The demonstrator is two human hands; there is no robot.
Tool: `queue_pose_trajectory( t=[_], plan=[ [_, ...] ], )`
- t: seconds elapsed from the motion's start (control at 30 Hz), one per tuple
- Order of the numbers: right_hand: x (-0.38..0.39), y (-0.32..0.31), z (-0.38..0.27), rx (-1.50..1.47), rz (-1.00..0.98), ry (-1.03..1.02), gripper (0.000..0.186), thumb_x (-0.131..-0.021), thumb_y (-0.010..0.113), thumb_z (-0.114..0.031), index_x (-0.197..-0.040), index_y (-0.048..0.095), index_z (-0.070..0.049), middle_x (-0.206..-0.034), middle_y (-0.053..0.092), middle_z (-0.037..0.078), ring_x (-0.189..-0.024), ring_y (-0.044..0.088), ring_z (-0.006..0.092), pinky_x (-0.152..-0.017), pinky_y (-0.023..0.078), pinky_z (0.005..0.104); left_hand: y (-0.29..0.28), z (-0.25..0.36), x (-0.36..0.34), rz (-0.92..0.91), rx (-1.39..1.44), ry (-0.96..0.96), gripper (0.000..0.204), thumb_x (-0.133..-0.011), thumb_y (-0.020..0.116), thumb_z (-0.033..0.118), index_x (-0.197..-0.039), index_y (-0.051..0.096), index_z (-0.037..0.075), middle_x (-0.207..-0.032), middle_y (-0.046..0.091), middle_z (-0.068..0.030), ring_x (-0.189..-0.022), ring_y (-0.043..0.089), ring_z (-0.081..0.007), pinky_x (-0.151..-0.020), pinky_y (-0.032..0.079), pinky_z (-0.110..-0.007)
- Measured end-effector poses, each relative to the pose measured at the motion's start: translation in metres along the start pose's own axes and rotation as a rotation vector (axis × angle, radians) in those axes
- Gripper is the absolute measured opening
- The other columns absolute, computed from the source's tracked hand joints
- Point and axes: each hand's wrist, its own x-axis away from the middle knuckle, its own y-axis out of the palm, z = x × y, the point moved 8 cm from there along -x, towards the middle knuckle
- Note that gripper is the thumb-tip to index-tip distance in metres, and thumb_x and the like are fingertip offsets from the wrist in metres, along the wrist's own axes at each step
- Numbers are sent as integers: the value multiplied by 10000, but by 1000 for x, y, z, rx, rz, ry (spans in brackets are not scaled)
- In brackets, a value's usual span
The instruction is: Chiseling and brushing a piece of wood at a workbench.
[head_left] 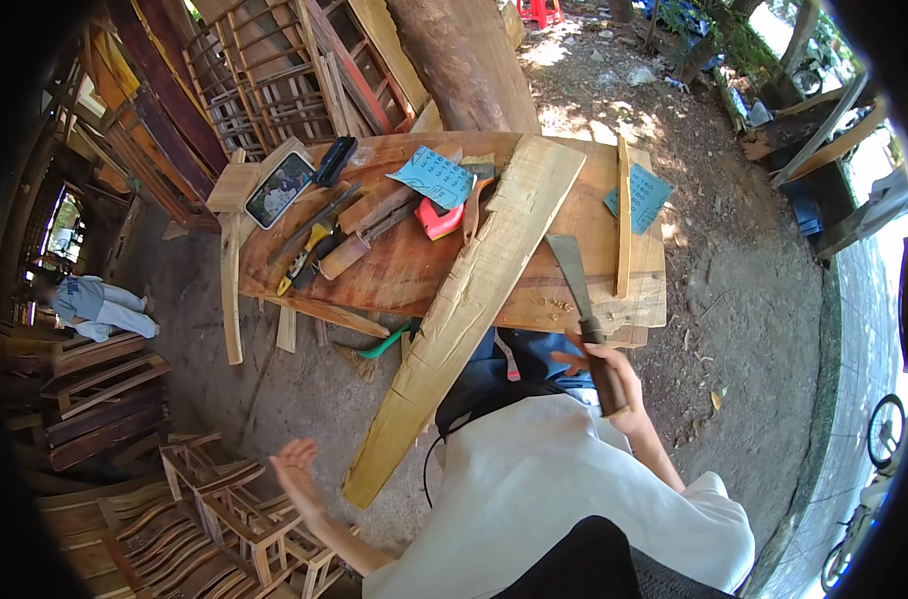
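Note:
My right hand (626, 387) holds the brown wooden handle of a machete (574, 280), with some fingers held off the grip. Its grey blade points up and away over the front of the wooden table (374, 262). My left hand (296, 467) is out to the left, palm and fingers open and holding nothing. Between my hands a long, pale wooden plank (464, 319) slants from the table's far edge down past its front edge toward me. Rough, chipped cuts run along the plank's left side.
On the table lie a phone (280, 190), blue sandpaper sheets (434, 178), a red tape measure (440, 219), a yellow-black cutter (304, 262) and a thin wooden strip (624, 220). Chair frames (244, 509) stand at lower left. A person (100, 304) is at far left.

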Motion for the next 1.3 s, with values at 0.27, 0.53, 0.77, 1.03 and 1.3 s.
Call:
queue_pose_trajectory(
  t=[0.27,0.53,0.77,1.03,1.3],
  plan=[
    [0,30,8,-858,-32,350,511,-855,385,-91,-1365,387,-82,-1228,469,219,-952,602,358,-777,479,389,258,154,-20,-779,-308,394,247,-907,538,151,-1077,566,-28,-1105,593,-126,-1057,551,-216,-951,389,-328],
    [7,10,4,-212,258,485,761,-879,547,29,-1474,114,-162,-938,485,73,-609,508,99,-451,422,209,414,137,-6,-1104,-653,1063,619,-831,660,228,-1341,376,24,-1414,338,-162,-1328,313,-318,-1074,283,-411],
    [-16,8,0,-134,293,397,693,-926,478,-13,-1476,70,-116,-966,522,102,-559,554,118,-474,486,252,478,116,-25,-871,-671,1131,729,-876,568,323,-1391,233,-70,-1449,240,-254,-1360,219,-386,-1117,162,-485],
    [-60,17,-3,26,285,414,660,-937,465,-24,-1471,79,-57,-867,585,105,-551,566,109,-481,488,260,486,108,-30,-773,-923,1194,714,-863,544,297,-1376,251,-103,-1453,206,-292,-1359,207,-409,-1103,180,-491],
    [-67,24,-9,116,215,531,652,-948,459,-64,-1462,60,-28,-650,541,62,-467,542,125,-433,494,274,481,111,-41,-731,-802,1121,653,-813,611,286,-1373,383,42,-1423,253,-312,-1309,270,-454,-1082,211,-496]
  ],
)
